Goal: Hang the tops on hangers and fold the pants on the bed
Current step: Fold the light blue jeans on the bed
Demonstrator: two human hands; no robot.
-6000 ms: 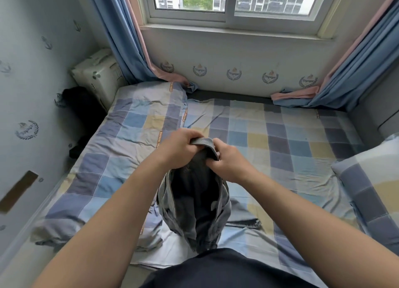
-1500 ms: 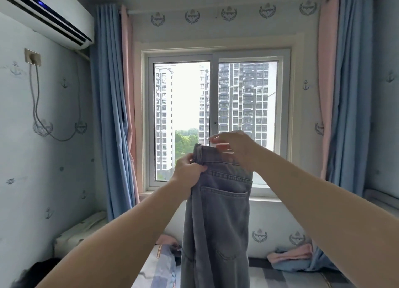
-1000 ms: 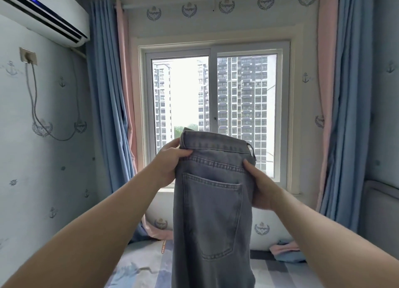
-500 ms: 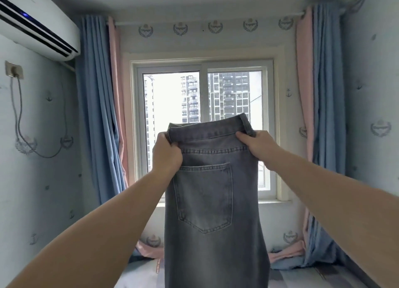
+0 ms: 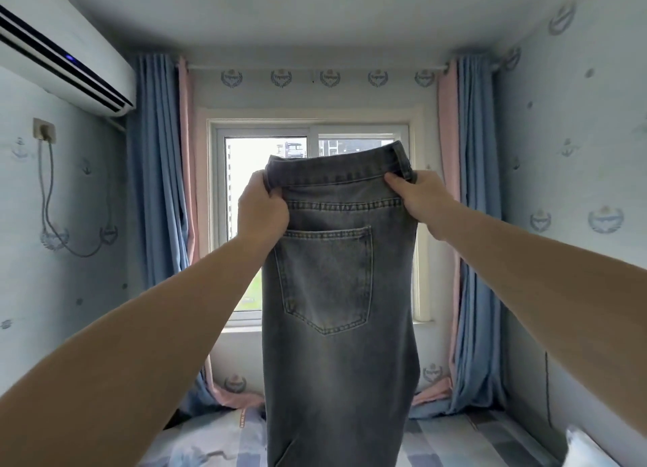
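A pair of grey jeans (image 5: 339, 344) hangs upright in front of the window, folded lengthwise with one back pocket facing me. My left hand (image 5: 262, 207) grips the waistband's left end. At the right end, my right hand (image 5: 418, 195) pinches the waistband by a belt loop. The legs drop out of view below the frame. Under the jeans lies the bed (image 5: 465, 438) with its blue checked sheet. No tops or hangers are in view.
The window (image 5: 266, 228) is straight ahead, with blue and pink curtains (image 5: 157, 221) on both sides. An air conditioner (image 5: 59, 57) hangs high on the left wall. A pillow corner (image 5: 584, 449) shows at the lower right.
Six seconds ago the jeans were bunched low over the bed. My hands have since raised them, and moved apart to the two ends of the waistband, which now hangs stretched flat.
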